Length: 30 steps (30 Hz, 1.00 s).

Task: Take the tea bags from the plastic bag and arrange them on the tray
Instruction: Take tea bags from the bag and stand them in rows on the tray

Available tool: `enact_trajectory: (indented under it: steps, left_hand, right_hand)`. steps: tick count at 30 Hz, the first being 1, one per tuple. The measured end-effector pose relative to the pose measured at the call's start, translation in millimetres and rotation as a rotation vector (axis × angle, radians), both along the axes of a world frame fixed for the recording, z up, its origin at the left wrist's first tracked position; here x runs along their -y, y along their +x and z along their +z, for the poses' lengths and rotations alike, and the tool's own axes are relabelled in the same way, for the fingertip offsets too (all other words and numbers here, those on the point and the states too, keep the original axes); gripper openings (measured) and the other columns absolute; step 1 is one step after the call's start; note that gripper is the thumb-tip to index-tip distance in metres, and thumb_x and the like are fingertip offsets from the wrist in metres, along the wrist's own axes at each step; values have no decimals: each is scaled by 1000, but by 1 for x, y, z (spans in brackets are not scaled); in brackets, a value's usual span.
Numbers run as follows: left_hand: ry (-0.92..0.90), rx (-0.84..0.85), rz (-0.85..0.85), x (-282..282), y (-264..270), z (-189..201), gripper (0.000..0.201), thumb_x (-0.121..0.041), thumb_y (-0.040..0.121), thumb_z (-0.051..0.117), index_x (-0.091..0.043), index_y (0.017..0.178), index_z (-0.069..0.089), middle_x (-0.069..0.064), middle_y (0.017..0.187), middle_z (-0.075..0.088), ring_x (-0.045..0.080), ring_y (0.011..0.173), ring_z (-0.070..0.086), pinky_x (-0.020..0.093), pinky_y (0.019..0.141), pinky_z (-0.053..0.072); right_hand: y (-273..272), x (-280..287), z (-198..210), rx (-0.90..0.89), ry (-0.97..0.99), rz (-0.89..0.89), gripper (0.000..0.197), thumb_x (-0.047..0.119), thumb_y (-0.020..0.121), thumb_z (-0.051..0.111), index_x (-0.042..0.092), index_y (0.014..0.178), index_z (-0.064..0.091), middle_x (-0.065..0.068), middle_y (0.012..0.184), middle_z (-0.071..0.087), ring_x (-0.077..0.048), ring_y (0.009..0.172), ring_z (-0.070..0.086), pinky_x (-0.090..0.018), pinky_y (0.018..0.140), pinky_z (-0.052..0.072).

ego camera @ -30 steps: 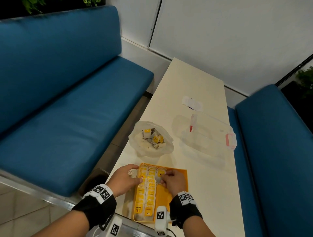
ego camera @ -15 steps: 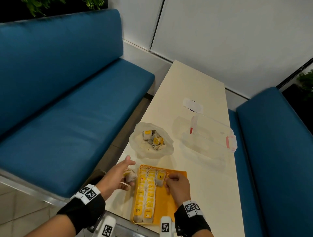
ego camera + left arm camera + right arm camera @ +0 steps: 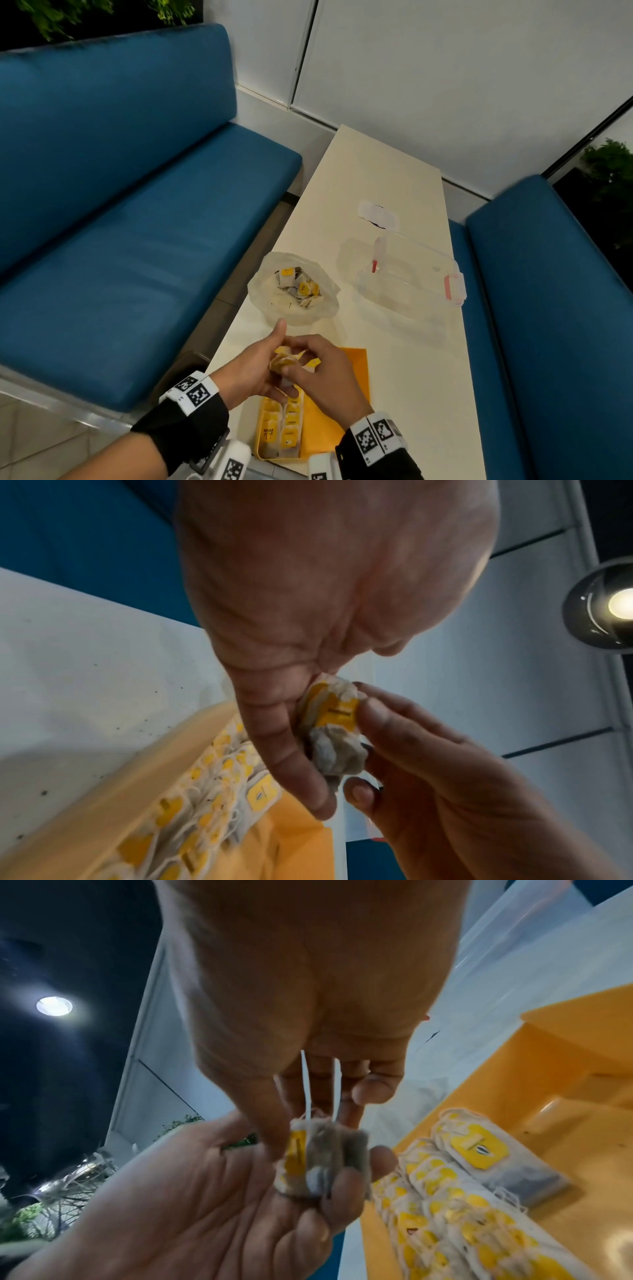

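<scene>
Above the near-left of the orange tray (image 3: pixel 352 377), the left hand (image 3: pixel 253 370) cups a small clump of tea bags (image 3: pixel 334 723) — light, soft, tearable — while the right hand (image 3: pixel 322 373) pinches one; better gripped by its yellow tag.

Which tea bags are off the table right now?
Only the small bunch pinched between the left hand and right hand; the rest lie in the tray or the plastic bag.

Yellow-tagged tea bags (image 3: pixel 281 426), orange tray (image 3: pixel 356 380), blue benches (image 3: pixel 144 219).
</scene>
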<state>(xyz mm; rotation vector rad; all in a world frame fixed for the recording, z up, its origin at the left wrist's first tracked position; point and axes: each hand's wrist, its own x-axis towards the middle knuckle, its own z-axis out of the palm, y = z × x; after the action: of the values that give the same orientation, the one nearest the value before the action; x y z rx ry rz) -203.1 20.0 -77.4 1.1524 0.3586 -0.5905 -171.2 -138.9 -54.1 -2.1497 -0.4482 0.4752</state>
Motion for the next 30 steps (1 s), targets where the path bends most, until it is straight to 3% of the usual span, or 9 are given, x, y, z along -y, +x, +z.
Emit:
enact_trajectory:
  steps: [4,8,11,14,17,21,25,30]
  left_hand:
    - [-18,17,-58,6,5,6,71,-69,100,25,-14,128,61,11,92,73,35,79,65,36,66,56]
    - [-29,72,-86,0,3,3,62,-67,97,41,-19,128,65,12,99,73,28,81,65,32,64,52]
    - [78,156,-97,-2,1,-5,54,-66,92,49,-30,127,68,4,110,74,21,89,66,31,73,50]
    - [28,192,-84,2,0,-6,32,-34,103,55,-25,132,65,9,120,74,25,109,71,34,84,54]
    - [29,213,-34,4,0,-7,25,-10,105,53,-10,125,67,17,112,75,28,97,73,33,77,58]
    - [106,248,39,2,3,-11,20,-7,100,61,-6,118,69,19,106,76,25,88,74,36,74,58]
    - [131,256,83,0,5,-13,16,-10,98,66,-8,113,71,17,105,76,25,89,73,36,73,58]
    - [112,251,114,-1,7,-14,17,-17,94,72,-10,109,72,17,104,76,26,91,74,35,71,57]
  right_hand:
    - [5,1,-4,-29,-27,-45,16,11,83,71,27,89,71,20,86,68,7,82,61,-8,72,44]
    - [13,12,-6,-98,81,-152,8,10,84,73,17,86,75,4,80,74,-3,74,66,-19,67,51]
    - [17,17,-2,-188,215,-209,5,4,85,73,8,87,76,-8,76,74,-10,66,65,-25,60,50]
    - [19,18,-4,-216,243,-230,6,7,84,76,10,89,78,-8,77,73,-10,69,64,-24,60,50]
    - [20,18,-11,-218,242,-284,14,5,80,78,13,92,77,-10,80,71,-12,75,64,-25,67,52]
    - [19,18,-17,-236,239,-372,21,5,77,81,14,94,72,-3,76,63,-13,68,59,-22,57,48]
    - [20,18,-17,-247,227,-378,13,8,78,80,5,83,69,-5,72,68,-14,62,60,-20,50,43]
    - [21,19,-12,-262,253,-348,2,3,82,75,3,83,73,-8,70,68,-14,56,59,-26,51,45]
